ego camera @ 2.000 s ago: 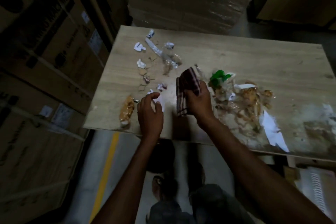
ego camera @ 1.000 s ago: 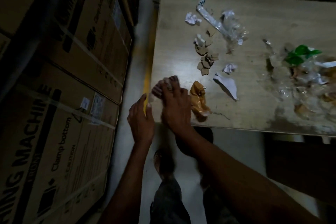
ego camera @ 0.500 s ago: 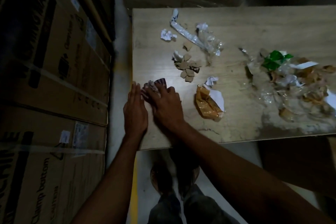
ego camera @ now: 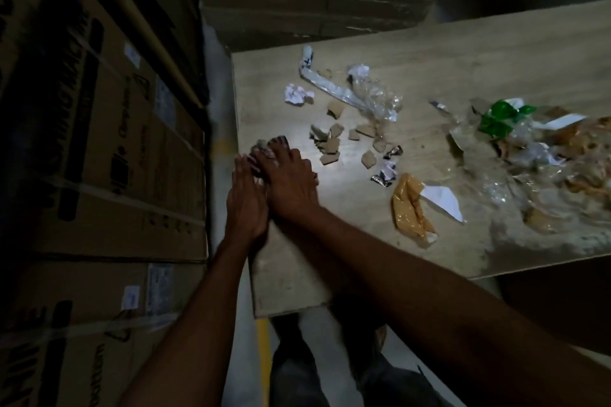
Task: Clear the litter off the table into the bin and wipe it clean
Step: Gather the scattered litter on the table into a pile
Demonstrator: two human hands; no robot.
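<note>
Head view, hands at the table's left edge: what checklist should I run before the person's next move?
1. Cloth under control: ok, the right hand presses it onto the table near the left edge.
2. Left hand free: ok, flat at the table's edge beside the right hand, holding nothing.
3. Wiping path free of litter: not ok, cardboard scraps and an orange wrapper lie just to the right.
4. Large litter removed: not ok, the plastic pile sits on the table.
5. Bin within reach: cannot tell, none in view.
</note>
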